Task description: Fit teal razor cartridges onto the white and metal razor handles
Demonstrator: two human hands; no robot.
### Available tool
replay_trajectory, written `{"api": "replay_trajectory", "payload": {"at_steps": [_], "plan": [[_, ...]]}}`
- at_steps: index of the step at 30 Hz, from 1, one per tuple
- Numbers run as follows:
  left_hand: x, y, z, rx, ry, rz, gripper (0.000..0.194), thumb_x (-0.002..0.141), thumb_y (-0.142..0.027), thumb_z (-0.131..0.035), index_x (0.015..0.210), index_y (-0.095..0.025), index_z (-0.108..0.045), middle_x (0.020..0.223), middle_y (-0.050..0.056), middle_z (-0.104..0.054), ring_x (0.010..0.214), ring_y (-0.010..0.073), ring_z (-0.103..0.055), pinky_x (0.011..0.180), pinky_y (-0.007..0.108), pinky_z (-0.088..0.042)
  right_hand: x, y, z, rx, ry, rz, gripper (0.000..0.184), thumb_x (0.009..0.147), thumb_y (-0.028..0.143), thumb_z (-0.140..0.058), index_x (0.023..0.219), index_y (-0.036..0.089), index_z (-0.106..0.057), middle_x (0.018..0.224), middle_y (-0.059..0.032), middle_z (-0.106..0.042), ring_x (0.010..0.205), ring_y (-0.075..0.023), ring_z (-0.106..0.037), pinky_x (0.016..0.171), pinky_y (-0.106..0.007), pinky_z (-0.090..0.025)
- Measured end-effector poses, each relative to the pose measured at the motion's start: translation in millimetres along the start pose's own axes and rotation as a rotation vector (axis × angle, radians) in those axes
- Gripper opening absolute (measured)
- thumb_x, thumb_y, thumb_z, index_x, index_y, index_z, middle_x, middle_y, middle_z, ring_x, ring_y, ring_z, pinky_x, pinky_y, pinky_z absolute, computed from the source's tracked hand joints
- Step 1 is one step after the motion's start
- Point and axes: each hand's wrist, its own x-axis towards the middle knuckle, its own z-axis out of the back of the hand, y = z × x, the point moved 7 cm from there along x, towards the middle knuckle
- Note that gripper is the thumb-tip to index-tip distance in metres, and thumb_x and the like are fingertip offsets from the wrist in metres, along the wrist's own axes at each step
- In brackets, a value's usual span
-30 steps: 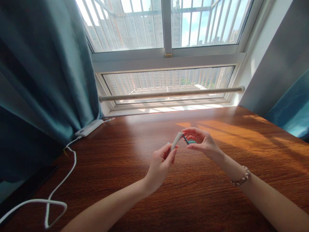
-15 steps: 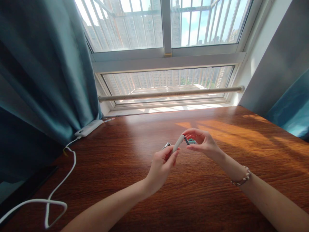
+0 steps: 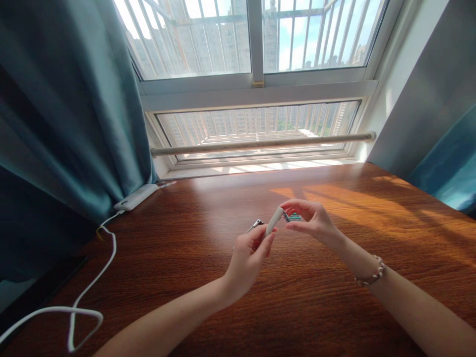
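My left hand [image 3: 247,255] is closed around a pale grey handle [image 3: 274,221], held slanting upward to the right above the table. A narrow dark piece [image 3: 286,216] sits at the handle's upper end at an angle, so the whole looks like a razor with its head. My right hand [image 3: 311,218] has its index finger at the top of this head and its thumb below, the fingers curved around it. Just behind the right fingers shows a small teal-green item [image 3: 295,217], partly hidden. A small silver metal object [image 3: 256,224] sticks out beyond my left fingers; whether it is held I cannot tell.
The brown wooden table [image 3: 178,277] reaches to the barred window [image 3: 260,119]. A white power strip [image 3: 136,197] lies at the back left, its white cable [image 3: 114,248] looping toward the front. Blue curtain [image 3: 82,99] hangs along the left side.
My right thumb and fingers have shifted slightly left, and the dark head sits at a slightly different angle. My left hand and the handle stay nearly still.
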Motion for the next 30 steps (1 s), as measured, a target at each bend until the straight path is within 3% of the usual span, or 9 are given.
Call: {"api": "replay_trajectory", "payload": {"at_steps": [11,18,30], "plan": [[1.9,6.5,-3.5,-0.061,0.036,0.062,0.029,0.082,-0.038,-0.048,0.095,-0.013,-0.057,0.054,-0.005,-0.036,0.047,0.0062,-0.033,0.043,0.018,-0.026,-0.6,-7.8,8.7,-0.021,-0.099,-0.017,0.034,0.063,0.027,-0.073,0.094,0.019,-0.064,0.091,-0.0062,-0.064,0.082,-0.0193,-0.057,0.077,-0.037,-0.047],[2.7,7.9,-0.8,-0.04,-0.004,0.06,0.027,0.083,-0.037,-0.047,0.093,-0.014,-0.056,0.055,-0.005,-0.037,0.048,0.006,-0.034,0.043,0.018,-0.026,0.6,-7.9,8.6,-0.02,-0.1,-0.014,0.039,0.059,0.026,-0.075,0.095,0.019,-0.063,0.092,-0.0063,-0.064,0.083,-0.0197,-0.057,0.077,-0.038,-0.047],[5.0,5.7,-1.6,-0.022,0.03,0.026,0.028,0.082,-0.037,-0.047,0.093,-0.012,-0.056,0.054,-0.005,-0.037,0.047,0.006,-0.034,0.044,0.018,-0.027,0.6,-8.0,8.4,-0.014,-0.094,-0.007,0.038,0.06,0.025,-0.075,0.096,0.018,-0.063,0.091,-0.0063,-0.064,0.084,-0.0201,-0.057,0.08,-0.038,-0.046]]}}
